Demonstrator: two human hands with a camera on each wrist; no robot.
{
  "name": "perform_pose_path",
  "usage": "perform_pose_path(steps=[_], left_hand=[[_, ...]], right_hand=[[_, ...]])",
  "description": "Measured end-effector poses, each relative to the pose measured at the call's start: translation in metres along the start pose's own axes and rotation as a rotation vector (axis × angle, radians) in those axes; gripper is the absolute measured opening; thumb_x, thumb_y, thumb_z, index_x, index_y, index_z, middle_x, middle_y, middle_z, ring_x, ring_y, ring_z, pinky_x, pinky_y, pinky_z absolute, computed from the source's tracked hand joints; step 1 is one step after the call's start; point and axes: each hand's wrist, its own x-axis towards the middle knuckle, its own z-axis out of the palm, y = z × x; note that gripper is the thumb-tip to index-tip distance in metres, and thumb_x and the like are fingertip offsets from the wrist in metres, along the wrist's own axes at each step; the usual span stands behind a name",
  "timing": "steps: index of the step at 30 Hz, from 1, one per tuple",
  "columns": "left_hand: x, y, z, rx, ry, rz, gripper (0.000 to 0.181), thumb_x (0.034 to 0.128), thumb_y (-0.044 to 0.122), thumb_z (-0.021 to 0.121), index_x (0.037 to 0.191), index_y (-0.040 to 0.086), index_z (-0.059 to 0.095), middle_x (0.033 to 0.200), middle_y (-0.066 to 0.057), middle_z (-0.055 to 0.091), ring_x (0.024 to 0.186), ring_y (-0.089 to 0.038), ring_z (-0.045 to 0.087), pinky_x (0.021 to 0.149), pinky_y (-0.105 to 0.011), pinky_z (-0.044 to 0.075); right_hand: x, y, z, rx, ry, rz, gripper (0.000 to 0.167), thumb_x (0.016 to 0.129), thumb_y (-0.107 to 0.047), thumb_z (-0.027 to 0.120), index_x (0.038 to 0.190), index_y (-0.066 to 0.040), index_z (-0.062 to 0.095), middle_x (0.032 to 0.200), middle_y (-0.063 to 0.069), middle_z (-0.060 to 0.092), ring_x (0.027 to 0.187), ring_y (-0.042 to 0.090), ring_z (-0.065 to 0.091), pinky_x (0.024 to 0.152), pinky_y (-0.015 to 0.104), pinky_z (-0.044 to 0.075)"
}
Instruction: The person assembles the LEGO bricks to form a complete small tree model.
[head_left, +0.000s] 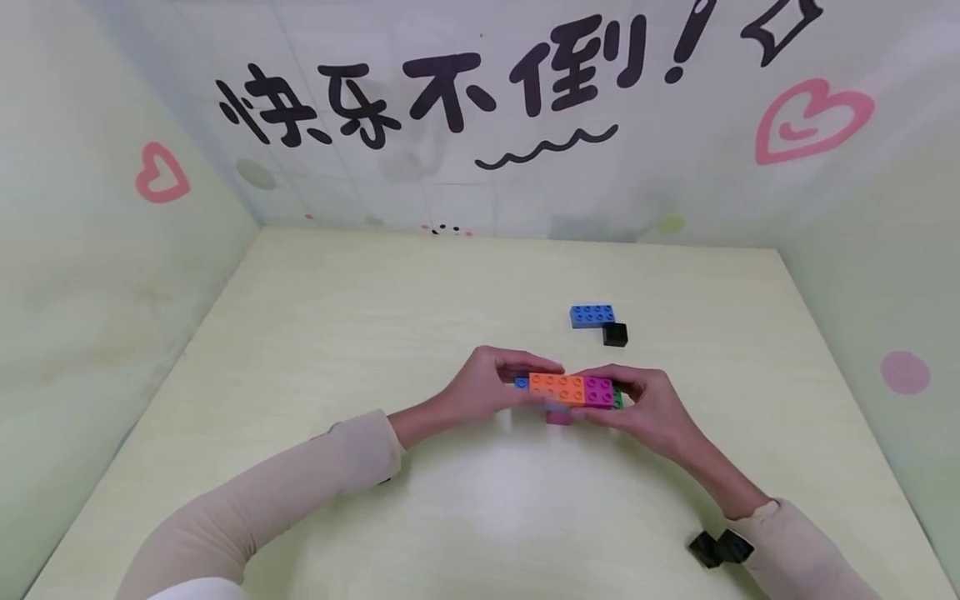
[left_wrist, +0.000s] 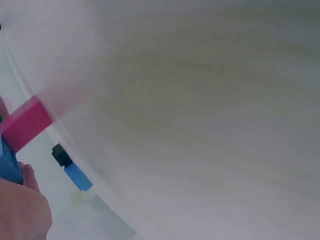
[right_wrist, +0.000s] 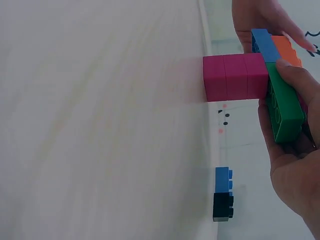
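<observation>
sleeves: beige, the left sleeve point(head_left: 277, 483) coming in low at one side, the right sleeve point(head_left: 802, 550) at the other.
black blocks: a touching pair point(head_left: 720, 548) just beside the right cuff; cannot tell whether they sit on the counter point(head_left: 420, 292) or are fixed to the wrist.
left grip: the left grip point(head_left: 483, 383) pinches the orange-and-blue end, thumb in front and fingers behind, slightly blurred.
right grip: the right grip point(head_left: 660, 412) pinches the other end, thumb on the green brick point(right_wrist: 286, 117), fingers on the far side.
brick assembly: the brick assembly point(head_left: 572, 389) is held between both grips, over the middle of the counter.
top layer: an orange eight-stud brick point(head_left: 557, 388) beside a magenta four-stud brick point(head_left: 599, 392), studs up.
layer below: a blue brick point(right_wrist: 266, 45) and the green brick end to end, each peeking out past the top layer.
magenta stack: three blocks point(right_wrist: 235, 77) joined underneath, at the blue-green seam; cannot tell whether they touch the counter.
loose bricks: a blue eight-stud brick point(head_left: 592, 316) and a small black brick point(head_left: 615, 335), touching, on the counter beyond the grips.
back wall: black chinese lettering point(head_left: 454, 108).
</observation>
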Motion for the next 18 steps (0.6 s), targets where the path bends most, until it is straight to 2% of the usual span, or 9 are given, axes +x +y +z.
perform_pose_path(steps=[3,6,10,12,18], left_hand=[[0.012,0.003,-0.007,-0.138,0.010,0.015,0.034,0.0869,0.019,0.077,0.120,0.013,0.071,0.116,-0.001,0.070,0.106,-0.021,0.067,0.089,-0.035,0.053],[0.030,0.004,-0.011,-0.197,0.054,0.004,0.035,0.0871,0.021,0.077,0.120,0.012,0.071,0.116,-0.002,0.070,0.107,-0.020,0.066,0.090,-0.034,0.052],[0.057,0.001,-0.012,-0.210,0.106,-0.010,0.038,0.0846,0.022,0.079,0.121,0.013,0.070,0.117,-0.001,0.070,0.107,-0.019,0.066,0.090,-0.032,0.052],[0.072,-0.002,-0.012,-0.204,0.120,0.001,0.039,0.0843,0.020,0.079,0.121,0.012,0.070,0.118,-0.002,0.069,0.109,-0.021,0.066,0.090,-0.032,0.052],[0.108,-0.016,-0.011,-0.121,0.150,0.012,0.041,0.0831,0.014,0.080,0.122,0.007,0.068,0.120,-0.006,0.068,0.115,-0.029,0.062,0.090,-0.026,0.051]], right_hand=[[0.000,0.000,0.002,0.012,0.002,-0.001,0.044,0.075,-0.027,0.087,0.115,-0.016,0.072,0.111,-0.006,0.070,0.100,0.019,0.062,0.078,0.027,0.053],[-0.001,0.000,0.002,0.018,0.003,0.011,0.045,0.075,-0.029,0.087,0.115,-0.016,0.072,0.111,-0.006,0.070,0.100,0.018,0.062,0.078,0.027,0.053],[-0.001,-0.001,0.002,0.024,0.003,0.024,0.046,0.073,-0.032,0.088,0.115,-0.018,0.072,0.111,-0.007,0.070,0.101,0.017,0.062,0.080,0.027,0.053],[-0.001,-0.002,0.002,0.024,0.006,0.026,0.047,0.073,-0.033,0.088,0.114,-0.018,0.073,0.111,-0.007,0.070,0.102,0.016,0.063,0.082,0.029,0.053],[0.000,-0.003,0.004,0.021,0.024,0.037,0.048,0.071,-0.036,0.088,0.113,-0.019,0.073,0.110,-0.008,0.070,0.104,0.013,0.062,0.085,0.031,0.052]])
